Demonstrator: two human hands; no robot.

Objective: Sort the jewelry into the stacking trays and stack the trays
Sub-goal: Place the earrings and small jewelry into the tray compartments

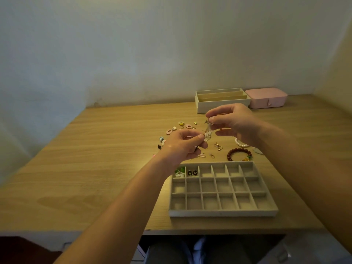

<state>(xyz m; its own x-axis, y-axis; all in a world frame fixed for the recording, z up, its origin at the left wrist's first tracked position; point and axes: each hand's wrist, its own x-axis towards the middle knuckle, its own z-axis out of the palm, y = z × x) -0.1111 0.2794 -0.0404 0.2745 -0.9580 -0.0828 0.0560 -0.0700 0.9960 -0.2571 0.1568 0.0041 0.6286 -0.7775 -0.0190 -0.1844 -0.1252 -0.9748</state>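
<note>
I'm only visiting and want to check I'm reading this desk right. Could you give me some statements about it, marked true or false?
1. Both the left hand and the right hand pinch small earrings above the table. True.
2. The grid tray is nearly full. False: most compartments are empty; a pair of black studs sits in its far row.
3. The red bead bracelet lies inside the grid tray. False: it lies on the table just beyond the tray's far edge.
4. The pink box at the back is closed. True.
5. The long-slot tray is stacked on the grid tray. False: it stands apart at the back, beside the pink box.
</note>
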